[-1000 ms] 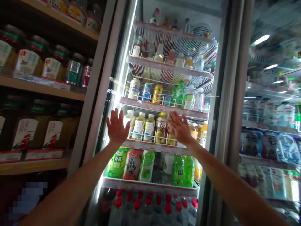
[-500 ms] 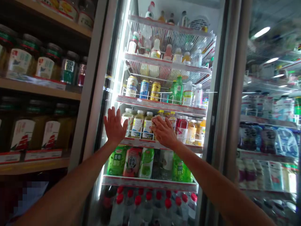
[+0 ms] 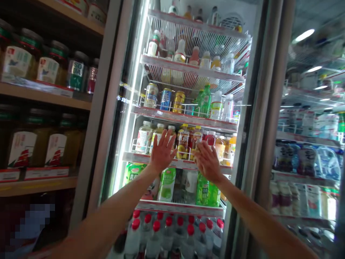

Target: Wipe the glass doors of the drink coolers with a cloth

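Observation:
My left hand (image 3: pixel 162 153) is raised flat with spread fingers in front of the lit drinks fridge, covering part of the tea bottles (image 3: pixel 157 135). It appears to be at the fridge's glass door (image 3: pixel 126 97), though contact cannot be made out. To its right, my right hand (image 3: pixel 208 161) has bent fingers drawn together before the yellow-capped bottles (image 3: pixel 183 140). Whatever lies under those fingers is hidden. Green drink bottles (image 3: pixel 166 185) stand on the shelf below both hands.
Cans (image 3: pixel 178 101) and more bottles fill the upper fridge shelves. Red-capped bottles (image 3: pixel 190 233) crowd the bottom. A wooden shelf (image 3: pixel 43 95) with large jars stands at left. A metal door frame (image 3: pixel 258 118) runs down the right, beside another glass-fronted drinks cabinet (image 3: pixel 307 136).
Both hands have moved right and somewhat lower across the fridge front. My left hand now covers tea bottles that showed before, and my right hand's fingers are more bent. The view has shifted slightly.

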`<action>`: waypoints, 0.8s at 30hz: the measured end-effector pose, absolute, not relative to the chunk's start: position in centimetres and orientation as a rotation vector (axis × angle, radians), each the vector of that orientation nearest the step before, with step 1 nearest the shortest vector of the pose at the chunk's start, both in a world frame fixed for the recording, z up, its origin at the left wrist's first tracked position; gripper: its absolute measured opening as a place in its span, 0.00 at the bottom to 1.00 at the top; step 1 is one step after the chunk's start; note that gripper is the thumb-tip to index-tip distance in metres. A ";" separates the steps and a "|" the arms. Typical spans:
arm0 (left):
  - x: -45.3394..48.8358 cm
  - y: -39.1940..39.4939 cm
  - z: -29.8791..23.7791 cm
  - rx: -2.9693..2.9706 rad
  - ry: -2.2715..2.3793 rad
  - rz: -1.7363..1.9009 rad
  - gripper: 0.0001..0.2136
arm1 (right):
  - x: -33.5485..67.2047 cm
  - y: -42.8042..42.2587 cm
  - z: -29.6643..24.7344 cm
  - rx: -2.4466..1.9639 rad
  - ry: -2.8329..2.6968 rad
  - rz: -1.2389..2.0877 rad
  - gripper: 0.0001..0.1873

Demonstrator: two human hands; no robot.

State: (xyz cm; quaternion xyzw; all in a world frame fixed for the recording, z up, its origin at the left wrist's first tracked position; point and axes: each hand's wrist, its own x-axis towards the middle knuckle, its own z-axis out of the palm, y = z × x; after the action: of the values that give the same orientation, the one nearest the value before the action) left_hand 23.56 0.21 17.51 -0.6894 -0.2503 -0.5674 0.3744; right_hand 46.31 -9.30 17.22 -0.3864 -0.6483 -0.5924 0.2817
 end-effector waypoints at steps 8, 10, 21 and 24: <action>24.7 0.3 16.8 -1.765 -0.660 -1.439 0.27 | 51.9 -10.3 22.7 -1.195 -1.081 -1.325 0.21; 24.7 0.3 16.8 -1.756 -0.658 -1.450 0.27 | 51.9 -10.4 20.6 -1.164 -1.162 -1.372 0.20; 24.9 0.4 16.5 -1.764 -0.662 -1.465 0.26 | 51.9 -10.4 17.8 -1.126 -1.298 -1.467 0.20; 24.9 0.4 16.4 -1.748 -0.653 -1.462 0.26 | 53.6 -10.5 20.0 -1.186 -1.057 -1.356 0.20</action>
State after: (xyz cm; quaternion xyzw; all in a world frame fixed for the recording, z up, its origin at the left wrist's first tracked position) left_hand 24.91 0.44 16.40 -0.6833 -0.2553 -0.5714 0.3761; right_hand 53.55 -10.52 20.03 -0.4909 -0.4377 -0.5613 0.5023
